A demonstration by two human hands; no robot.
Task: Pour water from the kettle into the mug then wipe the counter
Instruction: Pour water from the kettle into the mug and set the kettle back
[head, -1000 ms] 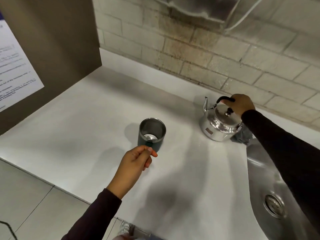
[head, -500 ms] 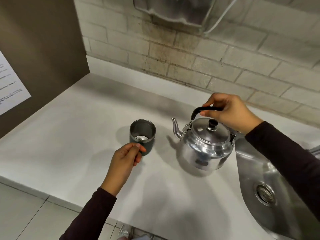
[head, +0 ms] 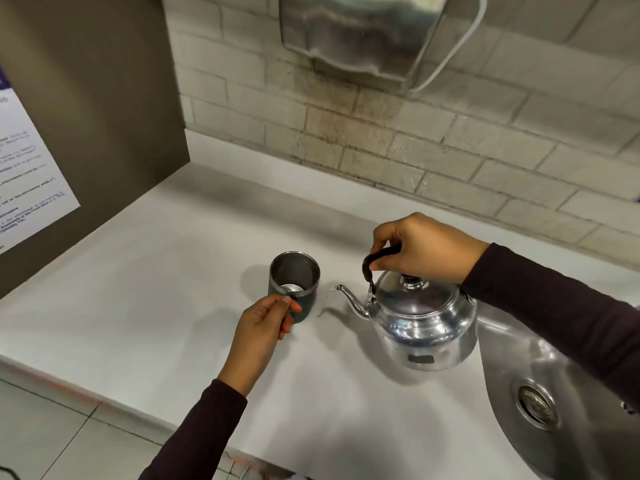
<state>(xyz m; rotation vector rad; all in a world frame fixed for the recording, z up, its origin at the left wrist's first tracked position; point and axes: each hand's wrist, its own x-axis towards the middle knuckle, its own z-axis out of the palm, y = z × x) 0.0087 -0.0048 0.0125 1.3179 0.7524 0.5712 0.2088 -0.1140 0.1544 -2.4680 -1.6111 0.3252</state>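
Right hand [head: 424, 249] comes in from the right, sleeve down to the wrist, fingers curled tight round the black handle [head: 375, 259] of the steel kettle [head: 424, 329], spout aimed at the mug. Left hand [head: 265, 323] reaches up from below, thumb and fingers pinching the near side of the dark steel-lined mug [head: 294, 284] standing on the white counter [head: 145, 289]. Kettle's small dark label [head: 420, 358] and the wall notice [head: 26, 168] are too blurry to read.

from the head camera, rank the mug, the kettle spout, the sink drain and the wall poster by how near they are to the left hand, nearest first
1. mug: touched by the left hand.
2. kettle spout: just right of the mug.
3. sink drain: far right, in the basin.
4. wall poster: far left; too close to the drain's distance to rank firmly.
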